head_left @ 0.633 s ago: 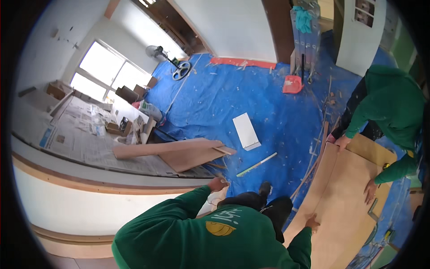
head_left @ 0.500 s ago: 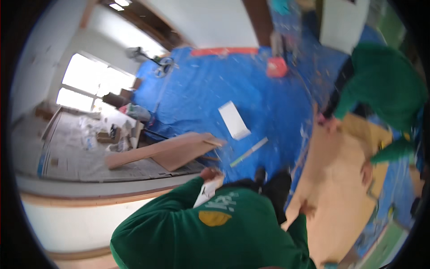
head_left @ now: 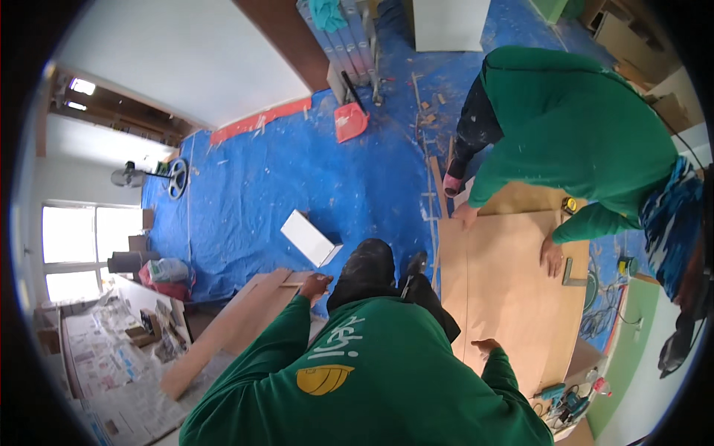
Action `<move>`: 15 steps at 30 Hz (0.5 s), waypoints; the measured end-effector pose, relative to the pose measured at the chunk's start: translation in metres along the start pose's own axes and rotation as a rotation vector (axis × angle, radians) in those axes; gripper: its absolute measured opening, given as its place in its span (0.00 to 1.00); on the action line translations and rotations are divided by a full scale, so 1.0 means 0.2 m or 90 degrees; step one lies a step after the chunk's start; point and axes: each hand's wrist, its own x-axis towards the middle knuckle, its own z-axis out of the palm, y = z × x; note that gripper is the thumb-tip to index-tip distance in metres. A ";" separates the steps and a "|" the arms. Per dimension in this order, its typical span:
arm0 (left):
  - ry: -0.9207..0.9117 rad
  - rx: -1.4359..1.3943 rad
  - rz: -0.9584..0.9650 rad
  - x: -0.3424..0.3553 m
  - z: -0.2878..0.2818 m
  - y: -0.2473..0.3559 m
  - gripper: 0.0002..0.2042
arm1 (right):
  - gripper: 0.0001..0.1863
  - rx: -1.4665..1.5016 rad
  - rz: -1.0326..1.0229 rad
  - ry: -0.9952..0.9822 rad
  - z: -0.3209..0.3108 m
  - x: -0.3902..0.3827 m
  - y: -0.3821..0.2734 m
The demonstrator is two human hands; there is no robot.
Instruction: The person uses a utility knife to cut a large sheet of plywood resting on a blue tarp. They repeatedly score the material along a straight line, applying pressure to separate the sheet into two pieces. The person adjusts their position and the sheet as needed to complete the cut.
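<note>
A large light-brown plywood sheet (head_left: 513, 297) lies on the right, with a fine line across it. My right hand (head_left: 487, 346) is over its near left part, fingers stretched out and nothing in them; whether it touches the sheet I cannot tell. Beside my left knee, my left hand (head_left: 316, 286) has its fingers curled in, and what they hold, if anything, is hidden. A co-worker in a green top (head_left: 580, 126) bends over the sheet's far end, both hands on it. Near the co-worker's hand lies a carpenter's square (head_left: 573, 273); a tape measure (head_left: 569, 205) rests behind.
Blue tarp (head_left: 245, 201) covers the floor. A white box (head_left: 311, 238) lies ahead of me, and a red dustpan (head_left: 350, 122) farther off, near a folded ladder (head_left: 343, 44). Brown boards (head_left: 238, 316) lie at left. Power tools (head_left: 569, 401) and cables (head_left: 602, 316) sit at right.
My view has swung to the right, so more of the plywood and the co-worker shows. The co-worker's hands remain on the sheet. My right hand is still over it, fingers outstretched.
</note>
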 end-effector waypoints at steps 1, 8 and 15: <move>-0.013 0.000 -0.006 0.08 -0.09 0.00 0.23 | 0.46 0.016 0.022 -0.077 -0.07 -0.11 -0.12; -0.188 -0.024 -0.014 0.44 -0.35 0.18 0.18 | 0.38 0.048 -0.125 -0.330 -0.28 -0.21 -0.98; -0.288 -0.014 0.002 0.97 -0.72 0.74 0.13 | 0.25 -0.135 -0.342 -0.083 -0.34 -0.11 -2.06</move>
